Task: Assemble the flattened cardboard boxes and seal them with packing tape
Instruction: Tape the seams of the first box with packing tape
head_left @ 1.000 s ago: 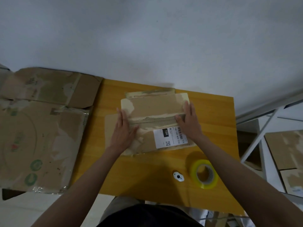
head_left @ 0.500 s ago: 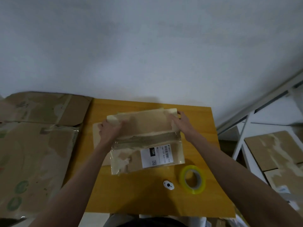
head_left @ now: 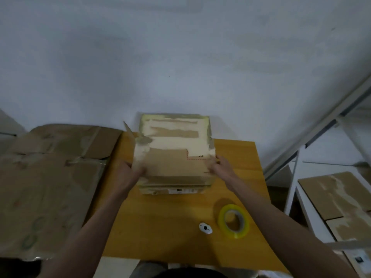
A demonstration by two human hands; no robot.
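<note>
While raised on edge at the far middle of the wooden table (head_left: 180, 227), cardboard box (head_left: 176, 155) held between both hands, broad face tilted toward the camera, patched with torn paper and old tape residue. Inside of box hidden; contents cannot be told. Left hand (head_left: 128, 173) clasping the box's left edge, fingers (head_left: 140, 171) curled onto the front face. Right hand (head_left: 219, 167) gripping the right edge, fingertips wrapped round the corner. One side flap (head_left: 128, 129) sticking up and out beyond the box's upper left corner. Lower edge of box close to the tabletop, white label strip just visible there; contact with the table not clear. Nearer than the box and to its right, yellow tape roll (head_left: 233, 221) standing on the table, small white cutter (head_left: 205, 228) just beside it, both well apart from the box. Left of the box, large flattened cardboard sheets (head_left: 50, 181) overlapping the table's left edge. Right of the box, white metal shelf frame (head_left: 295, 177) carrying more flat cardboard (head_left: 337, 195). Behind the box, plain white wall (head_left: 180, 57).
</note>
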